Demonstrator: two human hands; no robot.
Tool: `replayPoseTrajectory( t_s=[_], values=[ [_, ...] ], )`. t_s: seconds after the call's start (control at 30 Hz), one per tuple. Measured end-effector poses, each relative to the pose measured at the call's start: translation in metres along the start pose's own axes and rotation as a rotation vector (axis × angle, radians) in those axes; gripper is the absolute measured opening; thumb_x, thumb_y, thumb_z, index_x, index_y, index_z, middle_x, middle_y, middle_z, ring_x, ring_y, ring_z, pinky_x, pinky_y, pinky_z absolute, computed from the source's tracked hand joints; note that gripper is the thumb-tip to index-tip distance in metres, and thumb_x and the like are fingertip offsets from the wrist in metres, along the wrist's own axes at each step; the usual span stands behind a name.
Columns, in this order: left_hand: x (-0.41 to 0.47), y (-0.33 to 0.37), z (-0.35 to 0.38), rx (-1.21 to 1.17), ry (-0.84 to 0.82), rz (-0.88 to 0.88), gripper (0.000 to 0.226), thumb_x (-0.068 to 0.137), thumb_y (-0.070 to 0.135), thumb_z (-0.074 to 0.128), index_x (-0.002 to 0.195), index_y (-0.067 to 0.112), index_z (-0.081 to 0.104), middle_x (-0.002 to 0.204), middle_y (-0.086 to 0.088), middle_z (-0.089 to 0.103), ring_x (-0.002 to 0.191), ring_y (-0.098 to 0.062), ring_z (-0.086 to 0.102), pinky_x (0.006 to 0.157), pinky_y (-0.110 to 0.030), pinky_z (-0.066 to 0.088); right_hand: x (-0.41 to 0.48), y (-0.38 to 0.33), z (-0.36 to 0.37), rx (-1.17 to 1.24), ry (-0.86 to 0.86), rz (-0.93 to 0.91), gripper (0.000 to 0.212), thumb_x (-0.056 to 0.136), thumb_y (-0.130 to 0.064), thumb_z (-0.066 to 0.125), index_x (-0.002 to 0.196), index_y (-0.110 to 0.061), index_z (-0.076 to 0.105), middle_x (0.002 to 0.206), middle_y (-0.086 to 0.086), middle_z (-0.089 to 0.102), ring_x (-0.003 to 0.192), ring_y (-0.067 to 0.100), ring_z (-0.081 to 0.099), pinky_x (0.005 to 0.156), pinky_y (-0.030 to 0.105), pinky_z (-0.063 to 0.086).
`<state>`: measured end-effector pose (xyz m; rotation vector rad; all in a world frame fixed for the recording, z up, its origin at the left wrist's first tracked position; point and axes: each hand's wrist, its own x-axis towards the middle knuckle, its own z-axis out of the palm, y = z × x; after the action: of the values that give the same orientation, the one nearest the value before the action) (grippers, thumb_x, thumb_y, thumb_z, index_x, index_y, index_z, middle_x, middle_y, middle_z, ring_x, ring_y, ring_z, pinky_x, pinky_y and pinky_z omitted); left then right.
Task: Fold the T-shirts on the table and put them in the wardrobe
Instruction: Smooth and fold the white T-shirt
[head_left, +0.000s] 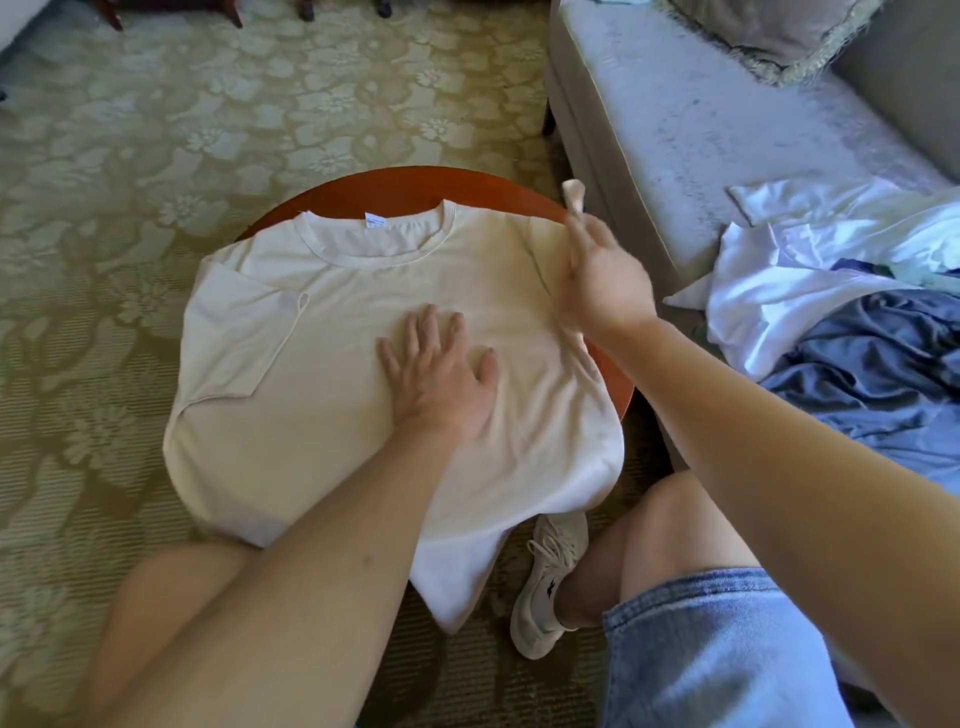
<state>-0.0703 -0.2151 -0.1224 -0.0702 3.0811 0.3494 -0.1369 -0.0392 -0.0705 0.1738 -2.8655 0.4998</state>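
Observation:
A cream T-shirt (322, 322) lies spread over a small round wooden table (395, 187), collar at the far side, its hem hanging off the near edge. The shirt's left sleeve is folded in over the body. My left hand (441, 374) presses flat on the middle of the shirt with fingers spread. My right hand (602, 280) grips the shirt's right sleeve and lifts it off the table, a bunch of the fabric sticking up above the fingers.
A grey sofa (675, 104) stands at the right, with a pile of white and blue garments (841, 312) on its seat and a cushion (779, 31) at the back. Patterned carpet (156, 156) surrounds the table. My knees and a shoe (545, 582) are below.

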Motion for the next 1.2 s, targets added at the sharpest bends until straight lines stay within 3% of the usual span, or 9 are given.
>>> replayPoseTrajectory(
  t_s=[0.1,0.17,0.23,0.3,0.4,0.5,0.6,1.07,1.2],
  values=[
    [0.001,-0.002,0.000,-0.051,0.054,-0.010,0.061,0.097,0.047,0.035,0.152,0.021,0.026,0.161,-0.003,0.017,0.148,-0.022,0.011,0.119,-0.052,0.003,-0.008,-0.031,0.000,-0.088,-0.254,-0.170,0.036,0.097,-0.030,0.049,0.132,-0.027,0.057,0.157,0.001,0.029,0.130,0.023,0.047,0.080,0.032,0.045],
    [0.002,-0.004,-0.001,-0.182,0.121,-0.014,0.058,0.096,0.037,0.044,0.148,0.015,0.033,0.158,-0.007,0.025,0.146,-0.024,0.019,0.119,-0.049,0.009,-0.021,-0.045,0.002,-0.032,-0.223,-0.105,0.033,0.098,-0.039,0.049,0.124,-0.027,0.065,0.159,0.002,0.025,0.138,0.023,0.036,0.098,0.036,0.043],
    [0.000,-0.010,-0.006,-0.403,0.214,-0.023,0.056,0.090,0.020,0.055,0.143,0.007,0.042,0.152,-0.015,0.034,0.141,-0.032,0.028,0.118,-0.044,0.018,-0.035,-0.050,0.012,-0.037,-0.240,-0.036,0.045,0.099,-0.044,0.043,0.140,-0.026,0.050,0.161,0.005,0.018,0.144,0.029,0.022,0.113,0.046,0.032],
    [0.000,-0.022,-0.015,-0.480,0.270,-0.021,0.057,0.085,0.010,0.057,0.141,0.006,0.045,0.149,-0.018,0.036,0.137,-0.037,0.031,0.114,-0.041,0.022,-0.047,-0.046,0.026,-0.081,-0.385,0.022,0.066,0.099,-0.055,0.032,0.155,-0.025,0.016,0.163,0.003,0.003,0.150,0.027,0.001,0.120,0.052,0.009],
    [0.007,-0.057,-0.031,-0.141,0.228,-0.062,0.065,0.089,0.028,0.054,0.150,0.020,0.031,0.158,-0.010,0.019,0.142,-0.033,0.021,0.116,-0.046,0.014,-0.062,-0.035,0.042,-0.130,-0.421,0.075,0.075,0.095,-0.067,0.014,0.155,-0.025,-0.003,0.163,-0.003,-0.008,0.149,0.022,-0.014,0.119,0.053,-0.007],
    [0.015,-0.103,-0.038,0.061,0.075,-0.215,0.075,0.094,0.057,0.037,0.156,0.027,0.007,0.164,-0.004,-0.006,0.149,-0.029,-0.003,0.118,-0.053,-0.005,-0.058,-0.027,0.044,-0.156,-0.406,0.096,0.075,0.094,-0.068,0.010,0.156,-0.027,0.001,0.163,-0.003,-0.008,0.149,0.022,-0.015,0.118,0.053,-0.010],
    [0.023,-0.125,-0.035,0.105,-0.115,-0.316,0.081,0.090,0.073,0.018,0.156,0.030,-0.003,0.163,-0.004,-0.015,0.149,-0.029,-0.015,0.118,-0.056,-0.008,-0.044,-0.014,0.042,-0.187,-0.398,0.139,0.074,0.094,-0.067,0.012,0.156,-0.028,0.002,0.164,-0.002,-0.008,0.149,0.022,-0.015,0.118,0.054,-0.008],
    [0.055,-0.105,-0.037,0.124,-0.146,-0.302,0.084,0.089,0.075,0.016,0.156,0.029,-0.003,0.163,-0.006,-0.013,0.149,-0.029,-0.013,0.118,-0.056,-0.006,-0.022,0.004,0.037,-0.252,-0.408,0.141,0.076,0.093,-0.071,0.012,0.155,-0.030,-0.002,0.163,0.001,-0.013,0.149,0.025,-0.016,0.116,0.057,-0.012],
    [0.050,-0.107,-0.050,0.165,-0.190,-0.246,0.088,0.087,0.078,0.022,0.156,0.029,-0.003,0.163,-0.007,-0.016,0.149,-0.028,-0.017,0.117,-0.056,-0.010,-0.061,-0.004,0.021,-0.096,-0.353,0.225,0.072,0.095,-0.065,0.018,0.156,-0.030,0.005,0.163,0.001,-0.011,0.149,0.024,-0.015,0.117,0.054,-0.012]
  ],
)
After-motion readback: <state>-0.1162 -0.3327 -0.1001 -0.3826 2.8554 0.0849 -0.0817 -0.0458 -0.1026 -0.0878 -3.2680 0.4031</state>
